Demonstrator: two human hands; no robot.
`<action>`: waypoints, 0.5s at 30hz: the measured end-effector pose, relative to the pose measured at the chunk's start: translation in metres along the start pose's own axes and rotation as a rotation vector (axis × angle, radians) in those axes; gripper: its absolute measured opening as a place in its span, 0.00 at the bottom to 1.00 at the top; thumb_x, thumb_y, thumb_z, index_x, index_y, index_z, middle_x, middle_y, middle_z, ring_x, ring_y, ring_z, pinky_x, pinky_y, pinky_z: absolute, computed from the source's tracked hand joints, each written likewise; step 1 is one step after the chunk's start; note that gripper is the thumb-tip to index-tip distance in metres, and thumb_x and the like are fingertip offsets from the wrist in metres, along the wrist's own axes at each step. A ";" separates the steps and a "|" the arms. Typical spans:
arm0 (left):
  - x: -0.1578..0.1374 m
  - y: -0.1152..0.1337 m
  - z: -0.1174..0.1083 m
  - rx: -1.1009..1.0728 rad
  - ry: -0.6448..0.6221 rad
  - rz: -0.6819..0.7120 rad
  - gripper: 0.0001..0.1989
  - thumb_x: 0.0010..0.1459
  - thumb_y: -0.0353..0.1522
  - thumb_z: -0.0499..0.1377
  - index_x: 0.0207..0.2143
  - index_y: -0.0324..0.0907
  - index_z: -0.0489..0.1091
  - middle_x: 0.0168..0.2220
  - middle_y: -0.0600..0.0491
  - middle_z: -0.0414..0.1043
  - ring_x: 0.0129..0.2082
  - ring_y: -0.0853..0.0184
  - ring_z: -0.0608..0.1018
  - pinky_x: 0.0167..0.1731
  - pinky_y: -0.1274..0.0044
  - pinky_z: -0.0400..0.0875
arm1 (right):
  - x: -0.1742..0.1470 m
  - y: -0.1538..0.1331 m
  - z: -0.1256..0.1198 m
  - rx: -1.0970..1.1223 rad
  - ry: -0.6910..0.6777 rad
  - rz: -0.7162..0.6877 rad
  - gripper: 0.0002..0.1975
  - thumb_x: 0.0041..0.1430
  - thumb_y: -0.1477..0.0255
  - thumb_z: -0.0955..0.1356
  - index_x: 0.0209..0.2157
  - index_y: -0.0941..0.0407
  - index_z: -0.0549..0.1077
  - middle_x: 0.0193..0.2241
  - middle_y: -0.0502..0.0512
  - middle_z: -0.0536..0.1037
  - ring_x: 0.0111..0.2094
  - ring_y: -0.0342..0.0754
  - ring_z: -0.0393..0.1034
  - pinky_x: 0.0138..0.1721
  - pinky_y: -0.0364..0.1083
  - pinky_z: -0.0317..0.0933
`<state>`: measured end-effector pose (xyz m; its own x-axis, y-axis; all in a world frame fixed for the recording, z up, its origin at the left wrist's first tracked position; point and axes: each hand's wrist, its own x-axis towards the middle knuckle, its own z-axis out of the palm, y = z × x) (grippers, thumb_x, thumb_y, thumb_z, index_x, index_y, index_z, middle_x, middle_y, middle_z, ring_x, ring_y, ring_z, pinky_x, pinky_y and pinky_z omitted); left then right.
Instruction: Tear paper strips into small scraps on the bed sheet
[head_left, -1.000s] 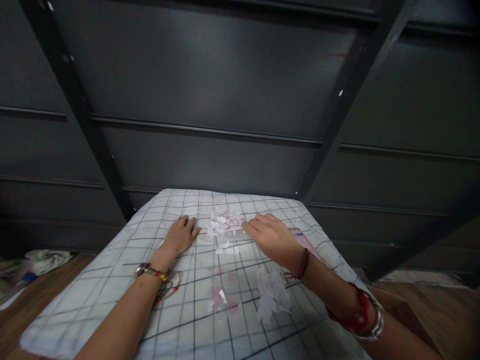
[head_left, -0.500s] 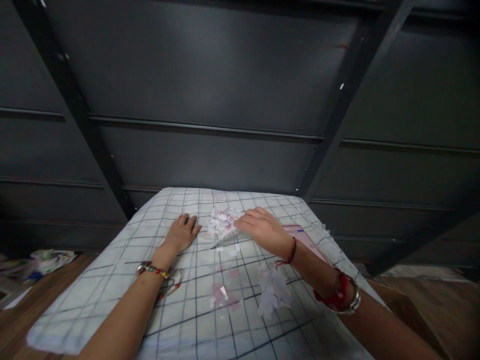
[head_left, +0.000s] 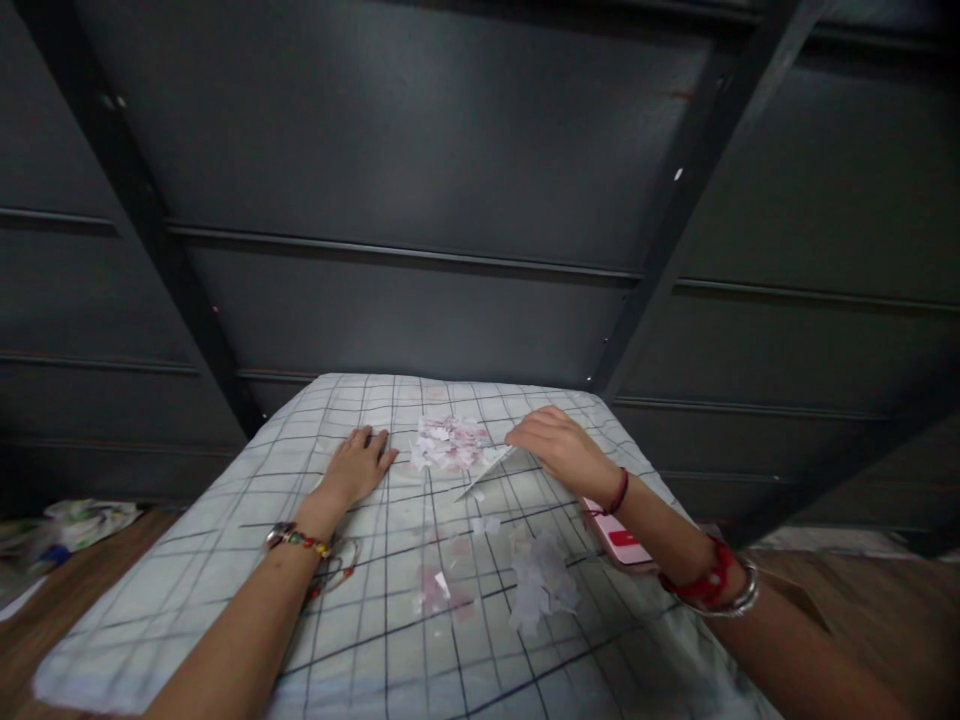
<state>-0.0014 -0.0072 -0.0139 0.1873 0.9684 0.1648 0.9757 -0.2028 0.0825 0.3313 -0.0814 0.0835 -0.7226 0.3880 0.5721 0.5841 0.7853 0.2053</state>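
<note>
White paper scraps (head_left: 544,587) piled; mixed heap (head_left: 451,443) remains.
My right hand (head_left: 561,450) pinches a strip (head_left: 486,474); left hand (head_left: 355,468) flat, fingers loose.

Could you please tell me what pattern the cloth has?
The cloth is white with dark grid lines, best seen in the head view.

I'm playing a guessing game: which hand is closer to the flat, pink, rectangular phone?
Right. The right hand is just beyond the pink phone, slightly to its left, the right forearm partly hiding it; the left hand rests much farther left on the white, dark-lined cloth.
</note>
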 end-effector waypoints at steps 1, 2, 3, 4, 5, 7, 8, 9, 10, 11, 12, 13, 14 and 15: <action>0.000 -0.001 0.000 0.006 -0.002 0.008 0.26 0.66 0.40 0.46 0.61 0.38 0.63 0.63 0.39 0.63 0.65 0.54 0.61 0.62 0.62 0.58 | -0.001 0.000 -0.001 -0.007 -0.001 -0.006 0.16 0.64 0.83 0.58 0.38 0.56 0.75 0.30 0.53 0.78 0.35 0.47 0.70 0.40 0.47 0.59; 0.001 -0.001 0.000 0.012 -0.003 0.015 0.26 0.66 0.40 0.45 0.61 0.37 0.63 0.63 0.38 0.63 0.65 0.53 0.61 0.61 0.62 0.58 | -0.002 0.000 -0.003 -0.008 -0.007 -0.013 0.17 0.64 0.84 0.58 0.38 0.56 0.75 0.30 0.53 0.78 0.34 0.47 0.69 0.40 0.46 0.59; 0.001 -0.002 0.001 0.016 -0.002 0.021 0.26 0.66 0.40 0.45 0.61 0.37 0.63 0.62 0.38 0.63 0.65 0.52 0.62 0.61 0.61 0.58 | -0.005 0.001 -0.007 -0.001 -0.015 -0.021 0.17 0.64 0.84 0.58 0.38 0.56 0.75 0.30 0.52 0.78 0.34 0.46 0.69 0.40 0.46 0.59; 0.001 -0.003 0.001 0.018 0.003 0.026 0.27 0.66 0.40 0.45 0.61 0.37 0.63 0.62 0.38 0.63 0.65 0.52 0.62 0.61 0.61 0.58 | -0.007 0.001 -0.012 0.010 -0.026 -0.027 0.17 0.64 0.84 0.58 0.38 0.55 0.76 0.30 0.52 0.79 0.34 0.46 0.70 0.40 0.46 0.59; 0.002 -0.003 0.002 0.019 0.008 0.027 0.27 0.66 0.41 0.45 0.61 0.37 0.63 0.62 0.38 0.64 0.64 0.52 0.63 0.61 0.61 0.59 | -0.010 0.002 -0.017 0.021 -0.035 -0.034 0.17 0.64 0.84 0.58 0.38 0.55 0.76 0.31 0.52 0.79 0.35 0.45 0.70 0.41 0.46 0.60; 0.002 -0.004 0.003 0.016 0.019 0.025 0.27 0.65 0.41 0.45 0.61 0.38 0.63 0.62 0.38 0.64 0.64 0.52 0.64 0.61 0.61 0.59 | -0.015 0.004 -0.026 0.034 -0.036 -0.039 0.15 0.65 0.82 0.59 0.39 0.55 0.76 0.31 0.52 0.79 0.35 0.45 0.70 0.42 0.46 0.60; 0.002 -0.004 0.004 0.012 0.024 0.024 0.26 0.65 0.41 0.45 0.60 0.38 0.64 0.62 0.39 0.64 0.63 0.52 0.64 0.61 0.61 0.59 | -0.015 0.004 -0.028 0.035 -0.025 -0.035 0.15 0.66 0.82 0.60 0.39 0.55 0.75 0.32 0.52 0.79 0.35 0.45 0.70 0.42 0.46 0.60; 0.002 -0.004 0.004 0.007 0.032 0.023 0.26 0.65 0.41 0.45 0.60 0.39 0.64 0.62 0.39 0.65 0.63 0.53 0.64 0.61 0.61 0.59 | -0.016 0.003 -0.029 0.032 -0.009 -0.030 0.14 0.66 0.81 0.59 0.39 0.56 0.75 0.32 0.52 0.79 0.36 0.45 0.71 0.42 0.46 0.60; 0.002 -0.004 0.004 0.003 0.041 0.024 0.26 0.64 0.41 0.46 0.59 0.39 0.64 0.61 0.40 0.65 0.63 0.53 0.64 0.60 0.61 0.60 | -0.015 0.003 -0.027 0.030 0.003 -0.026 0.15 0.66 0.81 0.59 0.39 0.56 0.76 0.32 0.52 0.79 0.36 0.45 0.71 0.42 0.46 0.60; 0.002 -0.004 0.005 0.000 0.049 0.024 0.25 0.64 0.40 0.46 0.59 0.40 0.65 0.61 0.40 0.66 0.63 0.53 0.64 0.60 0.61 0.60 | -0.014 0.002 -0.025 0.030 0.008 -0.024 0.15 0.66 0.81 0.59 0.39 0.55 0.76 0.32 0.52 0.79 0.36 0.45 0.71 0.42 0.46 0.60; 0.002 -0.004 0.004 -0.001 0.050 0.024 0.25 0.64 0.40 0.46 0.59 0.39 0.65 0.61 0.40 0.66 0.63 0.53 0.64 0.60 0.61 0.60 | -0.013 0.002 -0.022 0.033 0.005 -0.027 0.15 0.66 0.81 0.59 0.38 0.55 0.76 0.32 0.52 0.79 0.36 0.45 0.71 0.42 0.46 0.61; 0.002 -0.003 0.004 0.002 0.045 0.023 0.26 0.64 0.40 0.45 0.59 0.39 0.65 0.61 0.40 0.66 0.64 0.53 0.64 0.60 0.61 0.60 | -0.013 0.001 -0.020 0.039 -0.004 -0.036 0.15 0.66 0.81 0.59 0.38 0.56 0.75 0.31 0.51 0.79 0.35 0.45 0.71 0.42 0.46 0.61; 0.002 -0.003 0.004 0.008 0.038 0.022 0.26 0.64 0.40 0.45 0.59 0.38 0.65 0.61 0.39 0.65 0.64 0.53 0.63 0.60 0.61 0.60 | -0.013 0.001 -0.019 0.046 -0.018 -0.046 0.14 0.66 0.81 0.59 0.37 0.56 0.75 0.31 0.51 0.79 0.35 0.45 0.71 0.43 0.46 0.61; 0.002 -0.003 0.003 0.012 0.034 0.022 0.26 0.64 0.40 0.45 0.59 0.38 0.64 0.61 0.39 0.65 0.64 0.53 0.63 0.60 0.61 0.60 | -0.014 0.001 -0.019 0.054 -0.032 -0.057 0.14 0.66 0.81 0.59 0.37 0.56 0.75 0.31 0.51 0.79 0.35 0.44 0.71 0.43 0.46 0.61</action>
<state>-0.0037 -0.0041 -0.0168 0.2053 0.9581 0.1999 0.9727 -0.2224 0.0670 0.3490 -0.0955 0.0907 -0.7662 0.3562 0.5349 0.5212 0.8313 0.1931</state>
